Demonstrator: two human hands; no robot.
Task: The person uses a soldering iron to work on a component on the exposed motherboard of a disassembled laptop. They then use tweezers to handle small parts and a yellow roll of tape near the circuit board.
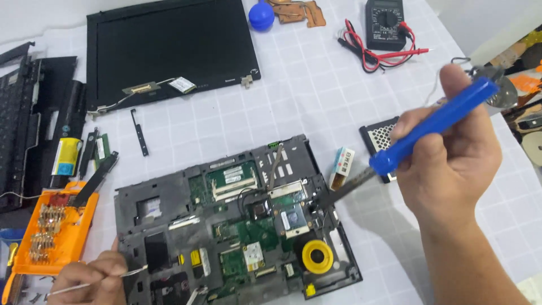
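Keyboard and frame parts (28, 113): black plastic pieces, flat and ribbed, stacked at the far left edge of the surface (316, 85), which carries a white cloth with a faint square grid.
Bit case (53, 234): orange plastic tray, open, with rows of small metal bits; it lies just left of the laptop base.
Left hand (90, 277): at the lower left; its grip is closed, thumb and fingers pinched around thin metal tweezers (96, 281), whose tip rests at the left edge of the laptop base.
Screen panel (169, 48): flat black rectangle, matte, lying at the top, with a thin cable at its lower edge.
Laptop base (237, 226): opened dark-grey shell in the centre, green circuit boards exposed, one yellow ring near its lower right corner.
Blower bulb (261, 16): round, blue, rubbery, at the top edge.
Multimeter (385, 22): black box with a dial; red and black leads coil beside it.
Right hand (451, 164): raised above the surface at the right; its grip is wrapped fully around a blue plastic tool (435, 127), cylindrical and smooth. The dark metal shaft slants down-left to the right edge of the laptop base.
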